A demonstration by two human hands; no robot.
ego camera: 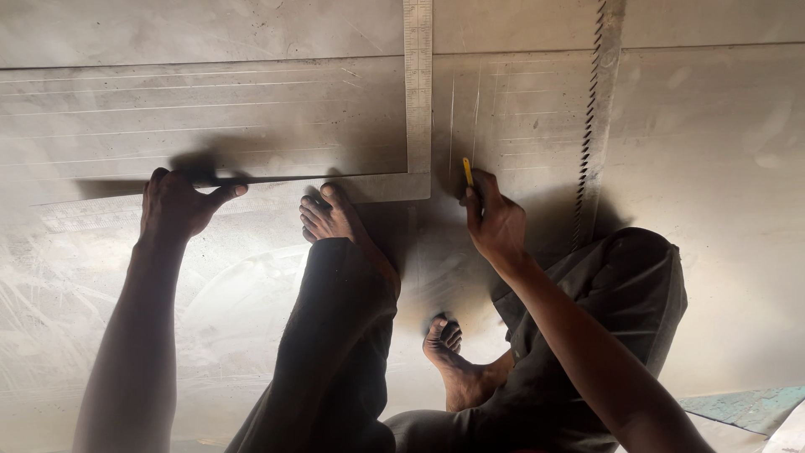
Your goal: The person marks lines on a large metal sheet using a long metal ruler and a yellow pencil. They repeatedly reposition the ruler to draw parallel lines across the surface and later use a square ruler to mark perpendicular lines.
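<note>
Right hand point(496, 222): fingers pinched together around a yellow pencil point(468, 171), tip up against the board point(210, 109), just right of the vertical arm of the metal square point(418, 92). Grip closed on the pencil; thumb side hidden, so exact finger placement cannot be told.

Left hand point(180, 204): fingers spread and pressed flat on the horizontal arm of the square, at its far-left end. Not wrapped around anything; it bears down rather than clasps.

Square: L-shaped, corner just left of the pencil, long arm running up and out of frame, short arm running left along the board's lower edge to the left hand. A bare foot point(329, 214) rests touching the square's lower edge near the corner.

Right of the square: several thin scribed lines on the board, then a handsaw blade point(591, 117) lying nearly parallel to the vertical arm, teeth toward the square, well clear of the pencil.

Second foot point(444, 340) below the square's corner, tucked under the right knee. Board is dusty, pale, with fainter parallel lines left of the square.

Judgement on doing the marking well: keep weight steady on hand and foot so the square cannot pivot; hold the pencil tight to the steel edge, tilted slightly, one stroke.
</note>
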